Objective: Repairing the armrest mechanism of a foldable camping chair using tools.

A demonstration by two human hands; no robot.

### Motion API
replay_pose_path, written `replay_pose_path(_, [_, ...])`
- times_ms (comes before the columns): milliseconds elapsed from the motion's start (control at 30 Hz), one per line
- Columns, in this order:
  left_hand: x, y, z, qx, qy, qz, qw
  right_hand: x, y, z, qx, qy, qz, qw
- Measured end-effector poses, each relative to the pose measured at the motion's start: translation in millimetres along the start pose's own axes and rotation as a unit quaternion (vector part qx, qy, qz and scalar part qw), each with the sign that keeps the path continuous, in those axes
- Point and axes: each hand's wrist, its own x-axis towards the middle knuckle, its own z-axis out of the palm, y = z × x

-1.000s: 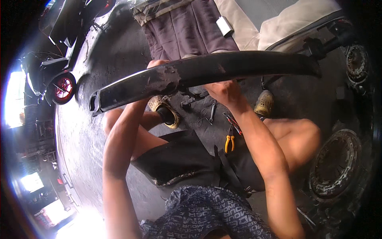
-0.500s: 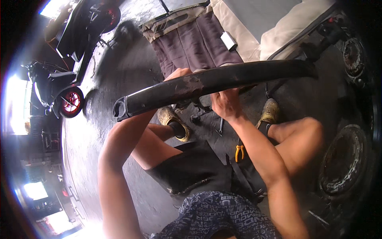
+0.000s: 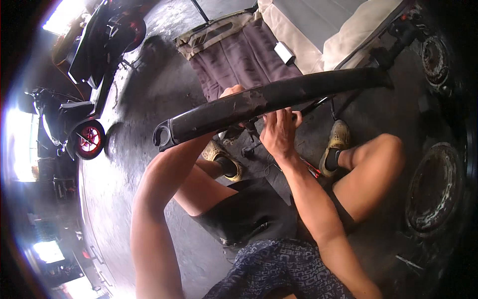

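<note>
A long, curved black bar (image 3: 318,87) with scuffed patches and a hollow left end spans the view above my lap, sloping up to the right. My left hand (image 3: 232,90) grips it from behind, its knuckles showing over the top edge and the rest hidden. Below the middle of the bar, my right hand (image 3: 279,133) has bent fingers against dark metal parts (image 3: 251,134) on the underside; what they close on is unclear. Tools with red handles (image 3: 312,168) lie on the floor beside my right forearm.
Beyond the bar is a padded chair (image 3: 294,30) with purple-brown and beige cloth and a white device (image 3: 284,52). Scooters (image 3: 67,122) stand at left. Round rusty metal parts (image 3: 433,189) lie at right. My legs and yellow clogs (image 3: 335,135) frame the floor (image 3: 144,114) underneath.
The bar sits more steeply, its left end lower and farther right in view. My right hand has raised its fingers along the underside. The yellow pliers are now hidden by my right forearm.
</note>
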Motion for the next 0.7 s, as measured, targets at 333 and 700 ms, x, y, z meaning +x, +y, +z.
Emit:
replay_pose_path(333, [25, 72, -58, -0.312, -0.039, -0.207, 0.927, -26, 4, 3, 0.069, -0.003, 0.109, 0.992])
replay_pose_path(700, [50, 72, -55, -0.055, -0.146, -0.203, 0.967, -11, 12, -4, 0.177, 0.069, 0.044, 0.981])
